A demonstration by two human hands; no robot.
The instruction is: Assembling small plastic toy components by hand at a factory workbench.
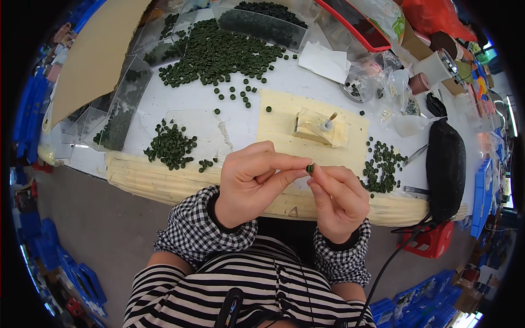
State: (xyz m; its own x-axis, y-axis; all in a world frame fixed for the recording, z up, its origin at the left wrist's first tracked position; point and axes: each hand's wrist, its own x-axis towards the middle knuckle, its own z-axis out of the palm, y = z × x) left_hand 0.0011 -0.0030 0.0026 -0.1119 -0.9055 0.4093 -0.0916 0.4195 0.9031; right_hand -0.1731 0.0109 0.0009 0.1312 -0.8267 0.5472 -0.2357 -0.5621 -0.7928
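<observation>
Close to the table's front edge, the fingertips of my two hands meet on one small dark green round piece (310,169). My left hand (249,177) pinches it from the left between thumb and forefinger. From the other side, my right hand (342,199) holds it with its fingers closed. Just beyond them, a block wrapped in yellowish tape (317,128) stands on a cream sheet (273,123), with a short peg sticking up from it. A loose pile of similar green pieces (170,145) lies left of my hands, and a scattered group (383,167) lies to the right.
A big heap of green pieces (213,54) spreads across the far left, beside clear trays (128,101). Farther right are white paper (324,61), a red-edged phone (358,24), clear bags and a black pouch (445,164). Tweezers (416,154) lie near the pouch. A cable hangs at right.
</observation>
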